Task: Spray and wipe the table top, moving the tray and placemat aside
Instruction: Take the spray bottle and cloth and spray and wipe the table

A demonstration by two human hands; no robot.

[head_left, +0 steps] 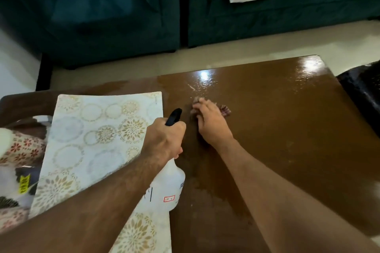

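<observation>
While you wipe: your right hand [212, 123] presses flat on the cloth [224, 109]
Left hand [164, 139]: curled round the spray bottle [166, 189]
Placemat [98, 139]: left on the table [287, 129]

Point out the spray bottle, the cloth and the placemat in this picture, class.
spray bottle [167, 189], head view, on its white body below the gripping hand.
cloth [225, 108], head view, on the edge showing right of the fingers.
placemat [98, 129], head view, on its patterned middle.
</observation>
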